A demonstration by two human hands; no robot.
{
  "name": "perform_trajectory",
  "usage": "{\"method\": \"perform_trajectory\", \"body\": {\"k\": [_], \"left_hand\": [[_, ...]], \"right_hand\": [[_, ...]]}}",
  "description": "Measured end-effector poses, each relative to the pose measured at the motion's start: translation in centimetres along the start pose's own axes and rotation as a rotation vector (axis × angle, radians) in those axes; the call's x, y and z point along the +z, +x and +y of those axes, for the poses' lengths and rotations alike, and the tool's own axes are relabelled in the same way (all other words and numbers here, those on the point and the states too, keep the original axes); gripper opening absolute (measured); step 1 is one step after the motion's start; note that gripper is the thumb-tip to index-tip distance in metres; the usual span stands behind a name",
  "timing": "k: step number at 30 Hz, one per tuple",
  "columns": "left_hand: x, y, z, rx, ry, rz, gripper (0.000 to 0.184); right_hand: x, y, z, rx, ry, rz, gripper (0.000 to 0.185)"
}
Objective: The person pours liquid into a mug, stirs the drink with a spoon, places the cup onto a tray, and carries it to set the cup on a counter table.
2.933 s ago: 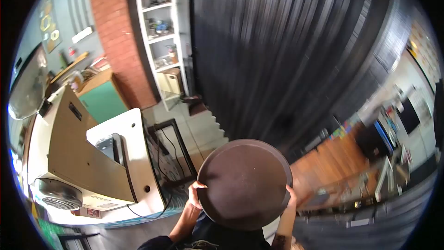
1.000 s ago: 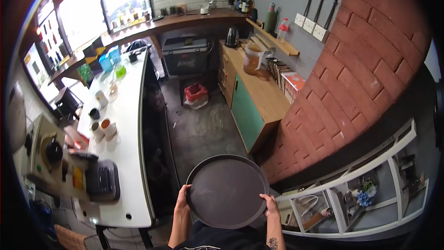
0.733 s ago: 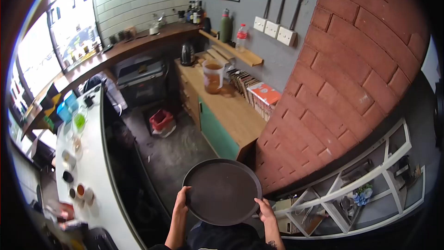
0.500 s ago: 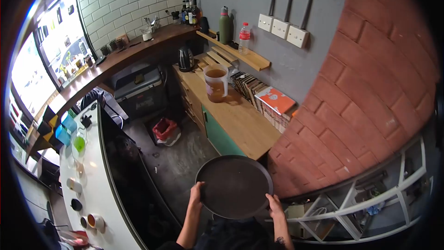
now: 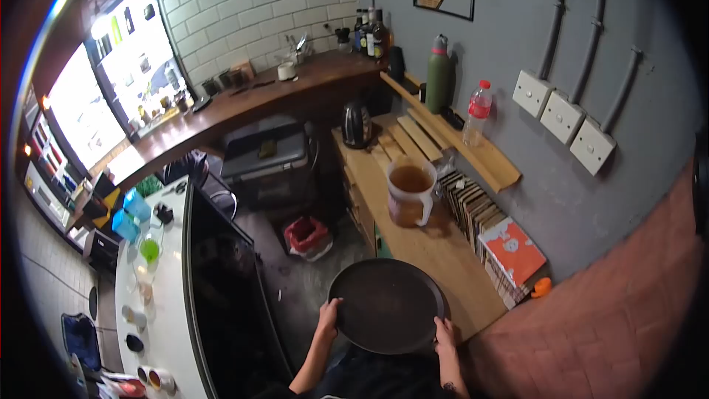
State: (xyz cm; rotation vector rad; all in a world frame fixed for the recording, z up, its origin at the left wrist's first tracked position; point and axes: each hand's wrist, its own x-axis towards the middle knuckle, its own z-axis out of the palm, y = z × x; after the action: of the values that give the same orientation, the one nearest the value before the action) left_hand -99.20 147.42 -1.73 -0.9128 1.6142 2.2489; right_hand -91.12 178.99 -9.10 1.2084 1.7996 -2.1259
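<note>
A round dark serving tray (image 5: 385, 307) is held level in front of my body, with nothing on its surface. My left hand (image 5: 329, 318) grips its left rim, thumb on top and fingers curled beneath. On the opposite rim, my right hand (image 5: 444, 334) is closed in the same way; the fingers under the tray are hidden. Beyond the tray, a clear pitcher (image 5: 410, 193) of brown liquid stands on the wooden counter (image 5: 450, 273).
Records or books (image 5: 473, 210) line the wall beside the pitcher, near a black kettle (image 5: 357, 124). A red-lined bin (image 5: 307, 237) sits on the floor ahead. Left, a white counter (image 5: 168, 281) carries several cups. A ledge (image 5: 443, 133) holds a green bottle (image 5: 438, 77) and a plastic bottle (image 5: 478, 114).
My view has turned to the right and I have come closer to the wooden counter. The tray has moved along in both hands, its far edge now overlapping the counter in view.
</note>
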Motion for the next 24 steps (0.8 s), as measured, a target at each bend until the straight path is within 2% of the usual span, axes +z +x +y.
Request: {"method": "perform_trajectory", "body": {"k": [2,3,5,7,8,9,11,13,18,21,23,24], "left_hand": [[0.8,2.5,-0.3,-0.005,0.041,-0.029,0.029],[1.2,3.2,-0.4,0.020,0.115,-0.109,0.031],[3.7,4.8,-0.2,0.050,0.177,-0.223,0.034],[4.8,4.9,0.0,-0.138,0.312,-0.285,0.048],[3.8,8.5,-3.2,-0.194,0.368,-0.340,0.066],[4.7,8.8,-2.8,-0.199,0.385,-0.353,0.066],[6.2,8.6,-3.3,-0.280,0.349,-0.433,0.077],[7.5,9.2,-3.8,-0.315,0.338,-0.477,0.078],[11.9,9.8,-2.4,-0.425,0.588,-0.533,0.081],[13.7,9.9,-2.1,-0.382,0.613,-0.509,0.081],[13.3,12.1,-3.8,-0.377,0.592,-0.530,0.081],[13.2,12.4,-3.7,-0.373,0.575,-0.550,0.080]], "right_hand": [[0.2,2.4,-0.1,0.009,0.014,0.076,0.029],[-0.3,1.9,-1.3,0.010,0.005,0.150,0.031],[-1.7,2.3,-2.5,0.006,-0.042,0.149,0.031],[-2.8,3.4,-2.3,-0.012,-0.030,0.238,0.031],[-3.5,4.2,-2.3,-0.015,-0.020,0.254,0.031],[-4.6,4.7,-1.5,-0.010,-0.048,0.271,0.034],[-6.2,5.2,0.2,0.010,-0.071,0.305,0.037],[-7.6,5.5,1.5,-0.006,0.061,0.333,0.024],[-7.8,5.0,2.6,-0.001,0.034,0.417,0.024],[-8.0,5.4,2.3,-0.045,0.024,0.410,0.022],[-7.6,5.2,1.1,0.065,-0.023,0.382,0.024],[-7.8,5.3,0.9,0.061,-0.155,0.340,0.028]]}}
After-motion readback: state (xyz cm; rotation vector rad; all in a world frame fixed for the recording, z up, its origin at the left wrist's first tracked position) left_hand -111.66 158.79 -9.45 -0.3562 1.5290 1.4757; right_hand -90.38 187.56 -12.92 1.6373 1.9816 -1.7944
